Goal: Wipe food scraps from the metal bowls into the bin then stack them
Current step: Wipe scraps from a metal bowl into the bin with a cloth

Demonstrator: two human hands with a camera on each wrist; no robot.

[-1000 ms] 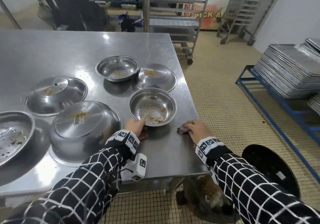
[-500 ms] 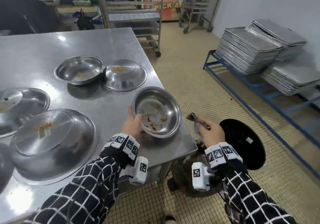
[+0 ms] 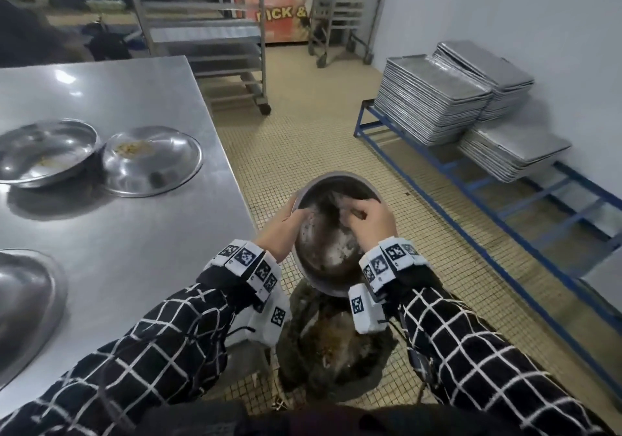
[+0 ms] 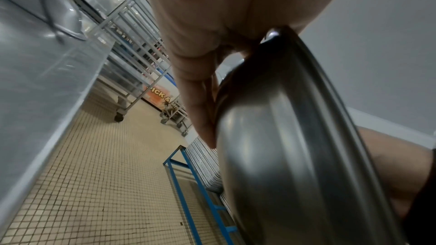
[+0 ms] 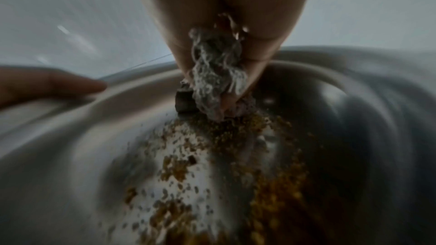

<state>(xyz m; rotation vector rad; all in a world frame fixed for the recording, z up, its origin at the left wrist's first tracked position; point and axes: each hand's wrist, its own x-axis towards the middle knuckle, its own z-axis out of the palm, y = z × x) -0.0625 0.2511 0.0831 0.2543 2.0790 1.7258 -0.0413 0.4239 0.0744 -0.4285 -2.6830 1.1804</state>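
Gripping the rim of a round scrap-flecked steel bowl [image 3: 331, 253], the left hand [image 3: 281, 230] tilts it above the dark bin [image 3: 333, 358] below both hands. Fingers [image 4: 200, 111] curl behind the bowl's outer wall. Pinching a frayed grey scrubbing pad [image 5: 213, 81], the right hand [image 5: 224, 10] presses it into brown food scraps [image 5: 235, 165] inside.

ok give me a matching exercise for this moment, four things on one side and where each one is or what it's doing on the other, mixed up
Things:
1. left hand
2. right hand
3. bin
4. stacked trays

Places or states:
A. on the blue rack by the wall
B. on the floor under the tilted bowl
C. grips the bowl's rim
D. presses a rag onto the scraps inside the bowl

Pairs: 1-C, 2-D, 3-B, 4-A
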